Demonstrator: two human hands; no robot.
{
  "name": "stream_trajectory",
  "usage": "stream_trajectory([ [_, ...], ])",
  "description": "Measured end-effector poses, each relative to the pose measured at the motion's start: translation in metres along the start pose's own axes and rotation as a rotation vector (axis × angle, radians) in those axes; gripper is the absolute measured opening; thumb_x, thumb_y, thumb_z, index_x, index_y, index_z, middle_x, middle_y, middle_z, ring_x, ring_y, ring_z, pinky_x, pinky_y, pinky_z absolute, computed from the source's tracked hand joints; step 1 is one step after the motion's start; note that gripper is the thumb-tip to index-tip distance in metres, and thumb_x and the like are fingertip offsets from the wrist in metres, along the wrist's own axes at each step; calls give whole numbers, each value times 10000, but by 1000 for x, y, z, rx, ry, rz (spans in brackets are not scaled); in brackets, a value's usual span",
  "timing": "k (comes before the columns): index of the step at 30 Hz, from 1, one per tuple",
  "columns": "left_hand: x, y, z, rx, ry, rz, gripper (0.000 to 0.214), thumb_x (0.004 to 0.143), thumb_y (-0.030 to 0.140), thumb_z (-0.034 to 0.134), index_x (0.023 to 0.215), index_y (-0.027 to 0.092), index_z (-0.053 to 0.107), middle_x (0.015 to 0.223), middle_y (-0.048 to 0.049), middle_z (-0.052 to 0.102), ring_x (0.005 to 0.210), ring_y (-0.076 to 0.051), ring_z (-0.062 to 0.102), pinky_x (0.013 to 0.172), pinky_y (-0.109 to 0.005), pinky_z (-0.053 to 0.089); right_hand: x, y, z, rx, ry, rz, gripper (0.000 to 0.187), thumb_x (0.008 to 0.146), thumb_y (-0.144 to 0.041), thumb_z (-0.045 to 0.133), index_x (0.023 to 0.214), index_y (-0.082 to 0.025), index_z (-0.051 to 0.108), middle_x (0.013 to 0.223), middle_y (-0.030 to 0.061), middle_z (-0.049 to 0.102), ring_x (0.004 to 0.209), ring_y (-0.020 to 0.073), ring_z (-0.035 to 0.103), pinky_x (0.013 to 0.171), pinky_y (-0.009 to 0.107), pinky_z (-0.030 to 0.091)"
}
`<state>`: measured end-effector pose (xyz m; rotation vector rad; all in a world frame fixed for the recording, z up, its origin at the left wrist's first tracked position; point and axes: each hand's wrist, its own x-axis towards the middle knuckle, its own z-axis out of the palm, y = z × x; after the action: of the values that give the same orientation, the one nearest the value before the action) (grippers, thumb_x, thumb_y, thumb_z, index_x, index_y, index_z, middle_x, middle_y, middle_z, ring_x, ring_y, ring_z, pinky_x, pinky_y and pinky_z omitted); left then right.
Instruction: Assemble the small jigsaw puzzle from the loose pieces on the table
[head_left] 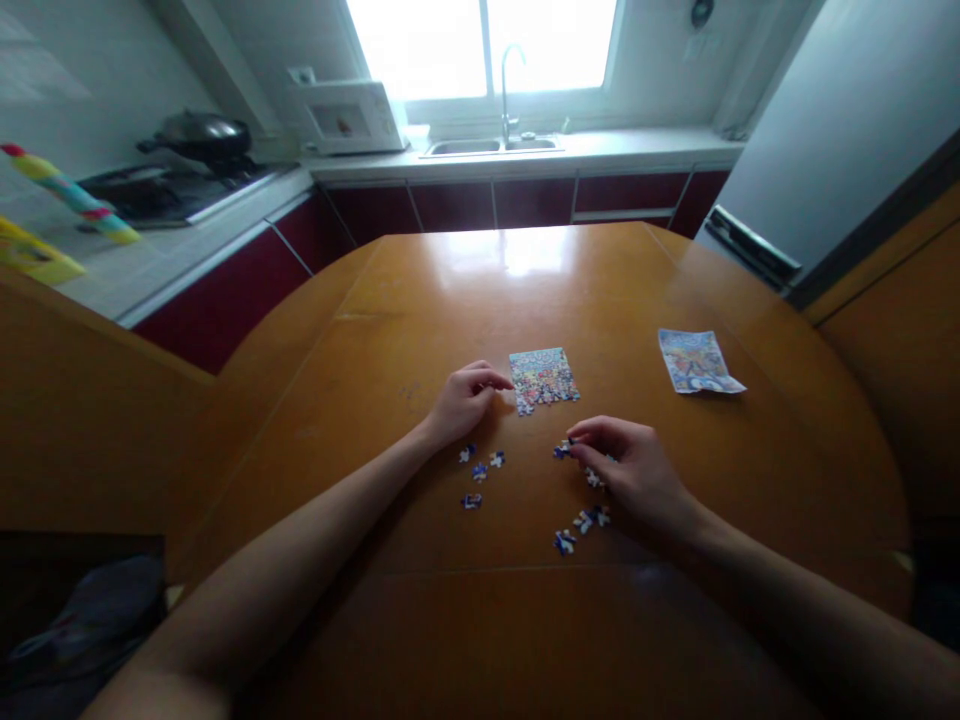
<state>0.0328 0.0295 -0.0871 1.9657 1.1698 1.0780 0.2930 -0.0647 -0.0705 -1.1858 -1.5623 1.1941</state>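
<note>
A partly assembled jigsaw puzzle [545, 376] lies on the wooden table, its lower edge jagged. My left hand [466, 402] rests at the puzzle's left side, fingers loosely bent with the fingertips at its edge and nothing seen in them. Lower right of the puzzle, my right hand [634, 462] pinches a small dark puzzle piece [571, 440] between thumb and forefinger. Just beside those fingertips is another blue-and-white piece [561, 451]. Several loose pieces [479, 471] lie below my left hand. More pieces [592, 518] are below my right hand, one partly covered by it.
A creased picture sheet [697, 362] lies on the right of the table [420, 320]. Beyond the table are a counter with a sink [491, 147], a white microwave [349, 117], and a stove with a black pan [199, 137]. A fridge [832, 130] stands at right.
</note>
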Motion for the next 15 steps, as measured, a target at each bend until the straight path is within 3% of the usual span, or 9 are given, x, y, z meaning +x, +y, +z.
stream_trajectory([
  [15, 0, 2, 0, 3, -2, 11, 293, 783, 54, 499, 827, 170, 764, 837, -47, 667, 799, -155, 620, 728, -280, 476, 2, -4, -4, 81, 24, 108, 262, 793, -312, 756, 1007, -162, 770, 970, 99, 792, 858, 219, 734, 786, 370, 580],
])
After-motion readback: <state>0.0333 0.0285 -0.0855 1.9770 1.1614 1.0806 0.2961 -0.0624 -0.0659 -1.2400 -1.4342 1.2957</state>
